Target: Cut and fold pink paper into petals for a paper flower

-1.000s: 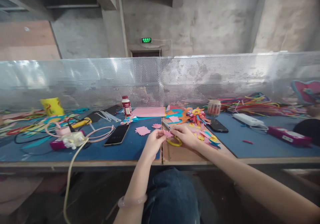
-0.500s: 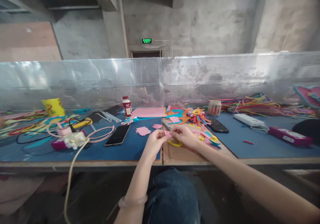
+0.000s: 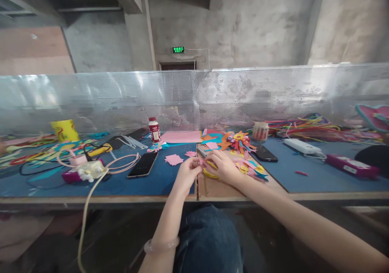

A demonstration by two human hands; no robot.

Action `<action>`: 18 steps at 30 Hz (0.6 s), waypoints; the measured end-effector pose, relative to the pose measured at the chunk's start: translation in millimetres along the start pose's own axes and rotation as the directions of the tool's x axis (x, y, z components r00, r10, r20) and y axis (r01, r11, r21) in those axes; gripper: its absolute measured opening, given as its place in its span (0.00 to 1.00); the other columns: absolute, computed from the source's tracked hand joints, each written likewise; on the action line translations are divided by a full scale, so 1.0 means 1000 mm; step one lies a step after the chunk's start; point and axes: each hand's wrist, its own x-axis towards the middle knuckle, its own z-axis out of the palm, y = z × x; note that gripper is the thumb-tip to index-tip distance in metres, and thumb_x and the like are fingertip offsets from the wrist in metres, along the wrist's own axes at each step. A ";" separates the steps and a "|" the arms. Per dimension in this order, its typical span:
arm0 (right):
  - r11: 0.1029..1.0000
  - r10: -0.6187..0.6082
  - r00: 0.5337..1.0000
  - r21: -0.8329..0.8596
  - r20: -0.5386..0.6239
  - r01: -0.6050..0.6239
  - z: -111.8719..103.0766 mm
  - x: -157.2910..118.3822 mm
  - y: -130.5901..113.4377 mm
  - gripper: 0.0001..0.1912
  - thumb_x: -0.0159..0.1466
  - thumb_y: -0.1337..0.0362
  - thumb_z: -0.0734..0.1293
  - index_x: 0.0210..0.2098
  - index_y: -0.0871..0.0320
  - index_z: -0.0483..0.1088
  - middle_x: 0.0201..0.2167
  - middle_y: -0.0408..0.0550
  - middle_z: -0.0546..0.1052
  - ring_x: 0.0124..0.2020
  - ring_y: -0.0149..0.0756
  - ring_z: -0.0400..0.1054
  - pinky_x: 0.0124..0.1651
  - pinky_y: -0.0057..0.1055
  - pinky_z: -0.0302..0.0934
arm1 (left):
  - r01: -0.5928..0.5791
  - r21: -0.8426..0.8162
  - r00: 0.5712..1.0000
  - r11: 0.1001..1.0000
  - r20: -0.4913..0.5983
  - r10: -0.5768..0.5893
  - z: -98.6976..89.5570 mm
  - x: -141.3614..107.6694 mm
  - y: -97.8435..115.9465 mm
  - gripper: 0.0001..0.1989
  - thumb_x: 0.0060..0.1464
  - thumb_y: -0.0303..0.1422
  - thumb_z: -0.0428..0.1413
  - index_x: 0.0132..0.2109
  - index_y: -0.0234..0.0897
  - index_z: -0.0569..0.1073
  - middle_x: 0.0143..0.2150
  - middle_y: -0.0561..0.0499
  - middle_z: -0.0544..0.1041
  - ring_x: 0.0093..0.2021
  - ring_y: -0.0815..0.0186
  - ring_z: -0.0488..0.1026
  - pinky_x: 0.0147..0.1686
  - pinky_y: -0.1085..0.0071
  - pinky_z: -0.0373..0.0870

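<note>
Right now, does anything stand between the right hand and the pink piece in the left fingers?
Nothing visible blocks the right hand from the pink piece in the left hand. The scissors are close by, yellow handles partly hidden by the right hand.

Paper stack (image 3: 174, 160) between left phone (image 3: 142, 166) and scissors (image 3: 209, 172) — bottle (image 3: 154, 131) behind.

The light is soft and dim. On the metal screen (image 3: 243, 96), white glare shines; far to its sides, the picture is stretched and blurred.
</note>
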 end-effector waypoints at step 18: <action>0.999 -0.026 0.999 -0.026 -0.037 0.025 0.002 0.000 -0.001 0.04 0.59 0.69 0.60 0.33 0.58 0.65 0.30 0.48 0.70 0.33 0.35 0.64 0.37 0.32 0.59 | -0.003 -0.013 1.000 1.000 0.010 0.003 0.001 -0.004 0.007 0.10 0.38 0.31 0.60 0.31 0.33 0.71 0.22 0.54 0.71 0.25 0.71 0.67 0.28 0.76 0.62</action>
